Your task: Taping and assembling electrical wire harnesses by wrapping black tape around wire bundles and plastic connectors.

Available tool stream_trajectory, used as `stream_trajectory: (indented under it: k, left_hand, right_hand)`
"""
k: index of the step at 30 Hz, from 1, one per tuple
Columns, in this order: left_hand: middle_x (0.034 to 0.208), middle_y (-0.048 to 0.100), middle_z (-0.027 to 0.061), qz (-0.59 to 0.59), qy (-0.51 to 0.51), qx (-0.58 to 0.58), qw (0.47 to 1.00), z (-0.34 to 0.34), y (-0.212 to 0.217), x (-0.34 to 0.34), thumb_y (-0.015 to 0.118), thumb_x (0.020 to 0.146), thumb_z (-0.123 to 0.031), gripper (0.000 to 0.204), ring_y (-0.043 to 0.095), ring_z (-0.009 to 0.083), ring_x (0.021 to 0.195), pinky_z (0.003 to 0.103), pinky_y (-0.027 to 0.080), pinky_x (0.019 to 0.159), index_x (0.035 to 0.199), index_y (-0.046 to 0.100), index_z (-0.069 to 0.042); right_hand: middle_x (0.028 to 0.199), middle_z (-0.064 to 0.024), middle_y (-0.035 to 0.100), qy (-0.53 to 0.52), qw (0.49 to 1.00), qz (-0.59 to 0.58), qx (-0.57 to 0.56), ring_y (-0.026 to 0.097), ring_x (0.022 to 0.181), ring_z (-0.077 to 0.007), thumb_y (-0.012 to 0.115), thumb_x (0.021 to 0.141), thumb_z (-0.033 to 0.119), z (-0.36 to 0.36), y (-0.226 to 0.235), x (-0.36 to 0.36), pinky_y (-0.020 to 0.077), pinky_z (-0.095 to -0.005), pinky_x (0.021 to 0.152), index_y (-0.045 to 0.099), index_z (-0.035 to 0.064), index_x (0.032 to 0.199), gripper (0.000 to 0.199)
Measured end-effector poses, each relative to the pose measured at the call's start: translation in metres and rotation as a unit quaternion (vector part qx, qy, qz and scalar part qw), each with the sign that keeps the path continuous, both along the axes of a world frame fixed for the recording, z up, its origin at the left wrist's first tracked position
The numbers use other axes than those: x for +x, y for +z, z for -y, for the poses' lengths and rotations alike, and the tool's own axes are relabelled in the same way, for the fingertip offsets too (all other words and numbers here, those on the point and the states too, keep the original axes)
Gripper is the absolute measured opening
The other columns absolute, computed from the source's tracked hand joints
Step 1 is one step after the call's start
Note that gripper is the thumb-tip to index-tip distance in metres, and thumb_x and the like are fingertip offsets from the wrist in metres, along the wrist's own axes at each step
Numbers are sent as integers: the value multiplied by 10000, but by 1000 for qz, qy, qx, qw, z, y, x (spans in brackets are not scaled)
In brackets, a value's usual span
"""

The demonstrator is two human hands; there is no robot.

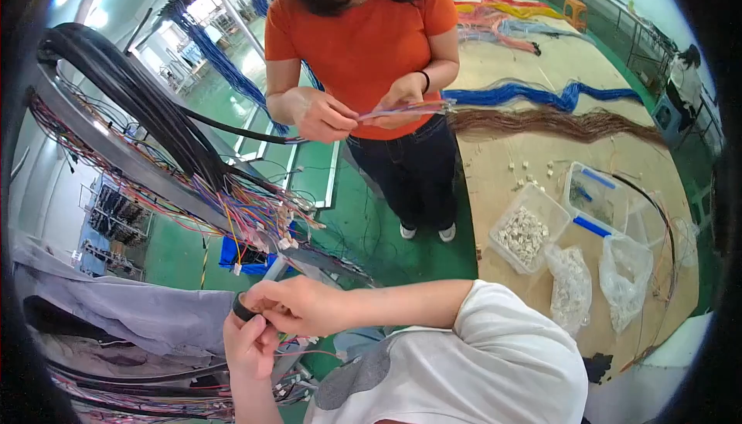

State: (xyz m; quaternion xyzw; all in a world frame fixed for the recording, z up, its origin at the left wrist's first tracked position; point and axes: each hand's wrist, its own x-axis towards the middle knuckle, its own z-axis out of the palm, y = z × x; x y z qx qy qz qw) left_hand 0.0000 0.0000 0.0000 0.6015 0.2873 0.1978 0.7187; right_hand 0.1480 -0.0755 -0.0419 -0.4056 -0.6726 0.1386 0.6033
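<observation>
A long wooden workbench [541, 153] is seen well to the right of the grip, spread with blue and brown wire bundles [556, 119], clear plastic bins [529, 231] of small white connectors and plastic bags [570, 285]. Above and to the left of the grip, a slanted harness board [116, 146] is hung with thick black cables [131, 84] and many coloured wires. Beyond it, a co-worker in an orange shirt [363, 37] is seen (hands busy with a thin strand of wires). A roll of black tape [243, 308] is held at the grip itself: it is pinched from above by the right hand [297, 306], fingers closed on its rim, and supported from below by the left hand [249, 343], thumb against it. Loose coloured wires [294, 343] lie just beneath.
</observation>
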Motion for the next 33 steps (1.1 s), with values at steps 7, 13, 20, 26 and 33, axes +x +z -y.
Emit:
stream_trajectory:
  k: [7, 13, 20, 26, 33]
  left_hand:
    - [835, 471, 49, 76, 95, 317, 941, 9, -2, -8, 669, 703, -295, 450, 440, 68, 630, 161, 326, 431, 952, 455, 14]
    - [744, 507, 10, -63, 13, 31, 997, 8, 4, -9, 621, 778, -196, 239, 386, 39, 495, 160, 273, 396, 884, 506, -15]
    - [728, 546, -3, -48, 27, 293, 954, 5, -19, -10, 623, 768, -145, 187, 475, 30, 552, 145, 339, 427, 872, 539, -14]
    - [780, 522, -4, -15, 59, 265, 962, 14, -20, -3, 592, 756, -62, 222, 423, 41, 475, 165, 329, 415, 952, 492, -31]
    - [763, 509, 38, -174, 36, 196, 964, 30, 9, 6, 578, 730, -51, 445, 463, 67, 512, 191, 336, 378, 1129, 383, -15]
  right_hand:
    - [589, -8, 470, 194, 929, -303, -88, 453, 546, -48, 450, 768, -1, -5, 12, -11, 355, -205, 472, 388, 49, 1004, 249]
    - [542, -34, 501, 149, 968, -198, -51, 479, 461, -99, 444, 780, 28, 2, 11, -4, 354, -231, 423, 377, 26, 1005, 234]
    - [534, -70, 502, 100, 986, -135, -17, 494, 461, -197, 495, 758, 58, -3, 1, -5, 358, -303, 432, 453, 46, 906, 154]
    - [574, -90, 531, 65, 993, -97, 11, 544, 543, -266, 514, 724, 71, -1, 1, -3, 390, -348, 465, 490, 46, 843, 123]
    - [632, -100, 576, 75, 991, -104, 22, 565, 573, -285, 502, 715, 66, 0, 2, -12, 420, -368, 498, 504, 60, 844, 129]
